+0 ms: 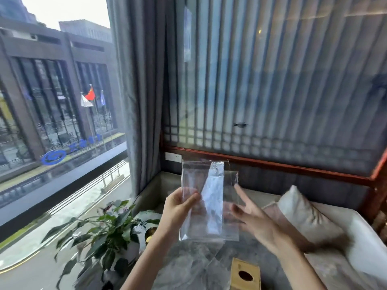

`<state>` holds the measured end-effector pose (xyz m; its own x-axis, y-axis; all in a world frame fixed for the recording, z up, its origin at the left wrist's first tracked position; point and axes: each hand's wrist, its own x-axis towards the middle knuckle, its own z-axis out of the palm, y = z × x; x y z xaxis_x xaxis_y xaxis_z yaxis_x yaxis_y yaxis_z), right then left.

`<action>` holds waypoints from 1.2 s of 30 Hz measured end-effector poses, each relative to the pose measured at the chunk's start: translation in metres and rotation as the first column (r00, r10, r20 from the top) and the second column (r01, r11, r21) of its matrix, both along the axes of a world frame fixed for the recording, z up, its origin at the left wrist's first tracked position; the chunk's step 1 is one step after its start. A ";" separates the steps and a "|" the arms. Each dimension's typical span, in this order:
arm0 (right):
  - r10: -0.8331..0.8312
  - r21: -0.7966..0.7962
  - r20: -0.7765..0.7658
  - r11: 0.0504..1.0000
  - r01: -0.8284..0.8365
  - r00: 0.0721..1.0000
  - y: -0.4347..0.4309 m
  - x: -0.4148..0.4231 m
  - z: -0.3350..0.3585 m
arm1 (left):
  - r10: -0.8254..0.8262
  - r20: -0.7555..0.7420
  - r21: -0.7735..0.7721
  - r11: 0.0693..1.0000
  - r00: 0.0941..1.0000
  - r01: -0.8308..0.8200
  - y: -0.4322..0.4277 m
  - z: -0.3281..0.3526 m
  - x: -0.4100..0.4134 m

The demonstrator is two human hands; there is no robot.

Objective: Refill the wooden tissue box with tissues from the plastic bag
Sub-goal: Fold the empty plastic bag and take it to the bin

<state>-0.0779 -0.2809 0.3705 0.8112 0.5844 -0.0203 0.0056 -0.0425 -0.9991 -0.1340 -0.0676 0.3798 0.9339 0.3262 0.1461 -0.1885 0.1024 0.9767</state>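
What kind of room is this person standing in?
Probably a private tea room or lounge in a city building: a cushioned bench below a wooden lattice screen, a grey curtain, and a large window over the street.

Potted plant (109,229) left, grey curtain (142,91) behind, white cushion (301,210) right.

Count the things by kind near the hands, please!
Hands: 2, left and right
Plastic bag: 1
Wooden box: 1
Plant: 1
Pillow: 1
Total: 6
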 end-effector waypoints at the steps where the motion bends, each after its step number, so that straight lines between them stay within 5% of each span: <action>1: 0.004 -0.014 -0.006 1.000 -0.005 1.000 0.011 0.000 -0.010 | 0.008 -0.010 0.013 1.000 1.000 -0.008 0.007 -0.004 -0.003; 7: -0.006 -0.013 -0.053 1.000 0.006 0.999 0.049 -0.006 -0.020 | -0.088 -0.150 0.042 0.995 0.985 0.096 0.047 -0.012 -0.024; 11: 0.077 -0.100 -0.014 0.992 -0.078 0.997 0.070 -0.017 -0.020 | -0.011 -0.161 0.079 0.997 0.987 0.024 0.065 -0.024 -0.035; 17: 0.105 0.049 -0.107 0.994 -0.100 0.989 0.061 -0.013 -0.024 | -0.347 -0.189 -0.153 0.934 0.919 0.321 0.085 -0.036 -0.055; 26: 0.191 0.175 -0.319 0.975 -0.140 0.928 -0.003 -0.003 -0.027 | -0.245 -0.120 -0.137 0.964 0.962 0.228 0.018 -0.044 -0.069; 36: 0.128 0.185 -0.489 0.982 -0.041 0.863 -0.062 -0.020 -0.046 | -0.303 -0.042 -0.399 0.879 0.952 0.262 -0.054 -0.085 -0.089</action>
